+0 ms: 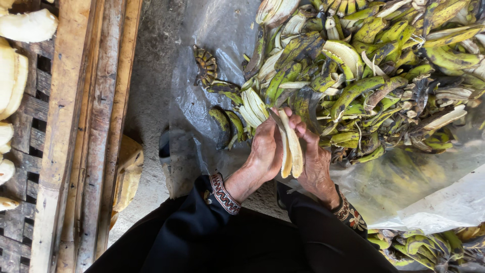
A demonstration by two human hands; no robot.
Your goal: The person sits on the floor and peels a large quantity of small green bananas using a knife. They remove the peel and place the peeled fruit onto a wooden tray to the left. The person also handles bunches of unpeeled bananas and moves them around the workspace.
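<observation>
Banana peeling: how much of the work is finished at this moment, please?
Done: a large pile of empty green peels lies on the plastic sheet, and peeled bananas rest on the wooden rack at the left. In hand: both hands, left hand and right hand, hold one banana, partly peeled. Left: green bananas at the lower right appear unpeeled.

two hands [290, 151] at work, one banana [291, 149] between them — one heap of green-and-black peels [364, 71] on one plastic sheet [429, 187], too many to count — about six peeled bananas [15, 76] on one wooden rack [65, 126].
</observation>
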